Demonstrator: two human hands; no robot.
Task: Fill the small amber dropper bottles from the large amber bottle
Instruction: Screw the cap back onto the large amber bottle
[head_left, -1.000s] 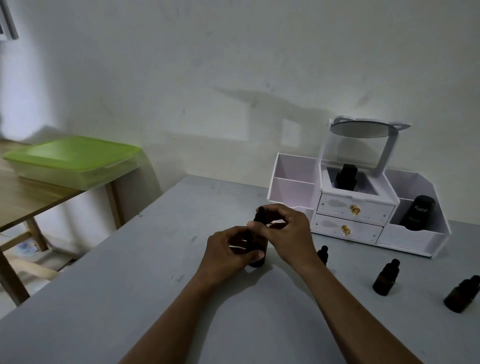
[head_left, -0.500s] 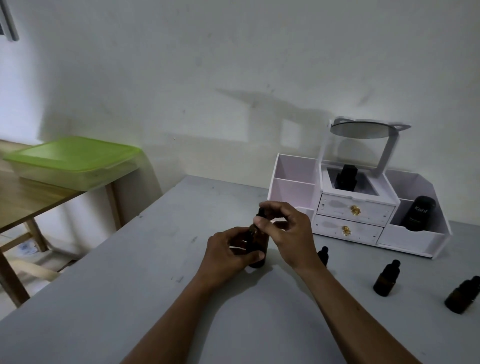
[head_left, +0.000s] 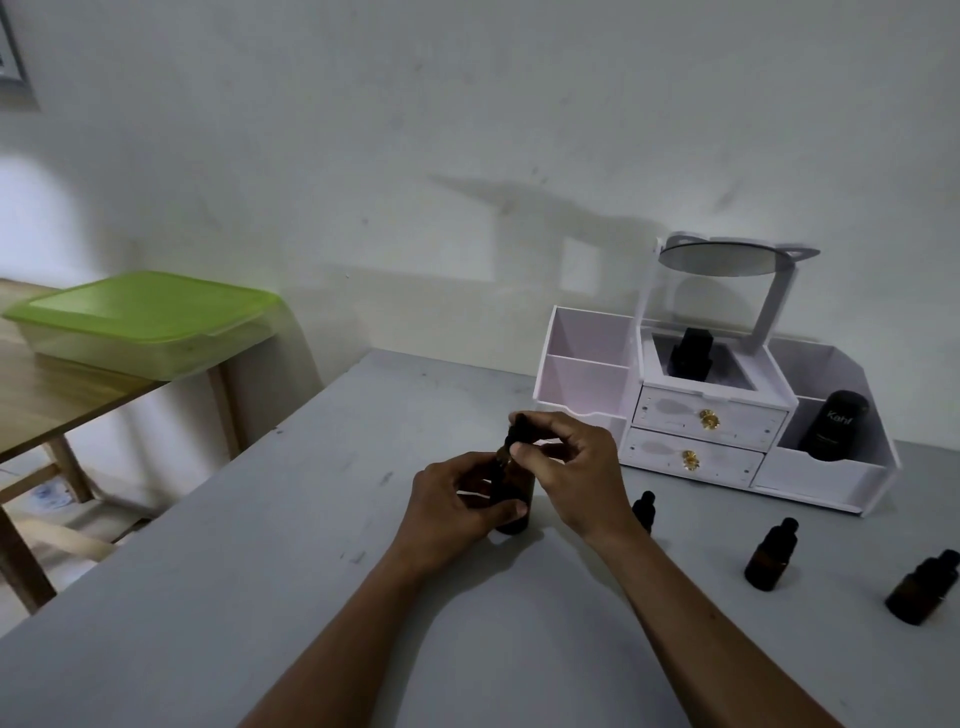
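Nearest the camera, two bare forearms reach out over the matte grey tabletop (head_left: 249, 582) and meet at its middle. The left hand (head_left: 457, 501) wraps the body of the large dark amber glass bottle (head_left: 519, 493), fingers curled round it with the thumb across the front, and the bottle stands upright on the table. The right hand (head_left: 579, 467) comes over the top, its thumb and fingertips closed on the bottle's black dropper cap (head_left: 519, 432). Just behind the right wrist stands a small amber dropper bottle with a black cap (head_left: 645, 506), partly hidden. A second small dropper bottle (head_left: 770, 556) stands further right, and a third (head_left: 922, 590) sits at the picture's right edge. Beyond them is a white plastic desk organiser (head_left: 587, 374) with two gold-knobbed drawers. It holds a black bottle (head_left: 688, 353) in its middle well and a black tube (head_left: 834, 431) in its right bin. Far left, a green-lidded clear box (head_left: 140, 322) rests on a wooden side table (head_left: 52, 405).
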